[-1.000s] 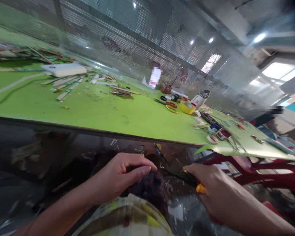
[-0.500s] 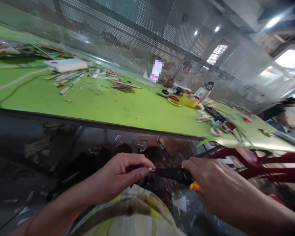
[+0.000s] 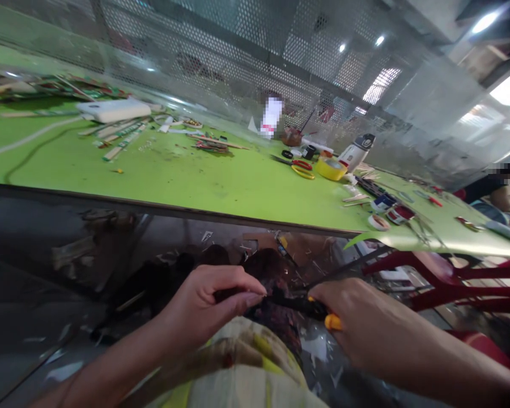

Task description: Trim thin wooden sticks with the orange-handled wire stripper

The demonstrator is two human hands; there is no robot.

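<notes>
My right hand (image 3: 351,311) is wrapped round black pliers (image 3: 300,304) with orange grips, their nose pointing left. My left hand (image 3: 223,294) is closed, thumb and forefinger pinched together at the tip of the pliers. A tiny pale piece shows at those fingertips, too small to name. Both hands are above my lap, in front of the near edge of the green table (image 3: 195,190). Patterned yellow and cream cloth (image 3: 255,368) covers my lap beneath them.
On the table are red-and-yellow-handled scissors (image 3: 301,167), a yellow tape roll (image 3: 331,168), a white device (image 3: 114,110) with a cable, and several painted sticks (image 3: 130,139). Paint jars (image 3: 399,214) stand at right. A red chair (image 3: 433,277) is below. Scraps litter the floor.
The pliers and my right hand have shifted slightly down, and the pale piece at my left fingertips shows less. The view has turned a little.
</notes>
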